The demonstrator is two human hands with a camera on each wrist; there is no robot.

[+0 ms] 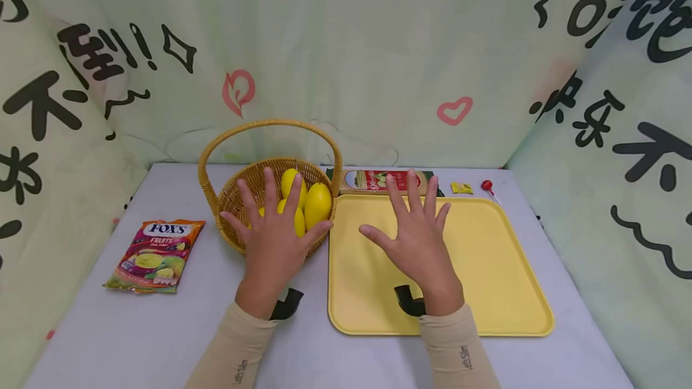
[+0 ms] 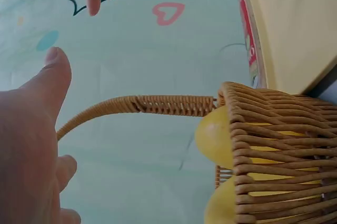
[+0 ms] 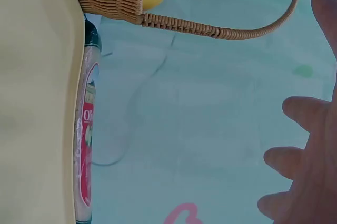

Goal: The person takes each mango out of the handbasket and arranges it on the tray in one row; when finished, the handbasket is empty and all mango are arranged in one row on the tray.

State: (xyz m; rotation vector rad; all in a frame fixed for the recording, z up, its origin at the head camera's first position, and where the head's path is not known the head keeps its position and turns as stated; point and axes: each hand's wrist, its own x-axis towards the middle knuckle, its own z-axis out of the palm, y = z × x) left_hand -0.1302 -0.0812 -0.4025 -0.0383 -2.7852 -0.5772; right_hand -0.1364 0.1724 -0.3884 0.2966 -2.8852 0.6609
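The left hand (image 1: 273,239) hovers flat, fingers spread and holding nothing, over the wicker basket (image 1: 238,197) — its lemons (image 1: 317,204) at the hand's one o'clock. The right hand (image 1: 418,239), equally splayed and holding nothing, hovers over the yellow tray (image 1: 497,275).

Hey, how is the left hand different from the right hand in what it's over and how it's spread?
The left hand is over the wicker basket of yellow lemons; the right hand is over the bare yellow tray. The left hand's thumb reaches towards the basket's near rim, while the right hand's thumb points over bare tray. Both are palm down with fingers straight and spread, holding nothing.
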